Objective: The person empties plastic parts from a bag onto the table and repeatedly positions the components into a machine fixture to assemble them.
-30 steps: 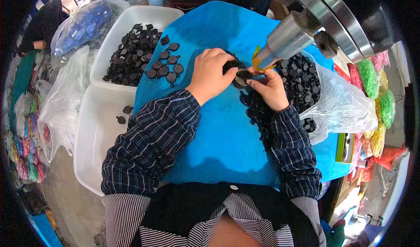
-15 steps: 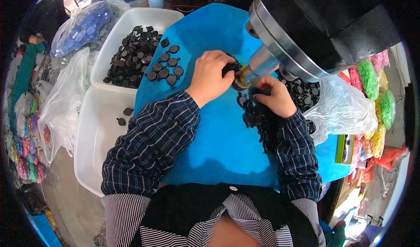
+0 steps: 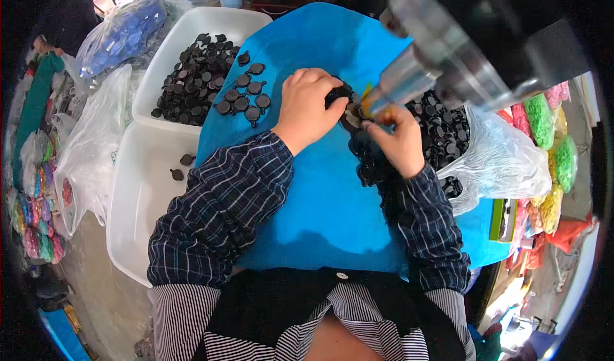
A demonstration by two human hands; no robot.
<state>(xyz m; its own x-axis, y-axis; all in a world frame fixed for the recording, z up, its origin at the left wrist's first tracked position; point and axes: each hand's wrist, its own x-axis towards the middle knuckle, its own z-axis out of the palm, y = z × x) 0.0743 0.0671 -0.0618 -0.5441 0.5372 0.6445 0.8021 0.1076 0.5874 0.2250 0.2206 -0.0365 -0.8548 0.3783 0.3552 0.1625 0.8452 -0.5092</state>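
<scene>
Head view: over the blue cloth (image 3: 320, 195) leans a blurred metal press (image 3: 409, 73). Near its tip are the left hand (image 3: 310, 108) and right hand (image 3: 400, 140): the right's fingers bend narrowly, hold impossible to tell; the left's curl around black discs (image 3: 338, 94) just beside the tip.

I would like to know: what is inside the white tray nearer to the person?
Two small black pieces lie in the nearer white tray. The left sleeve covers part of it; whether more are there cannot be seen.

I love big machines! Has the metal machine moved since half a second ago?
Yes, the machine shifted up and right in the picture, against the blue cloth.
</scene>
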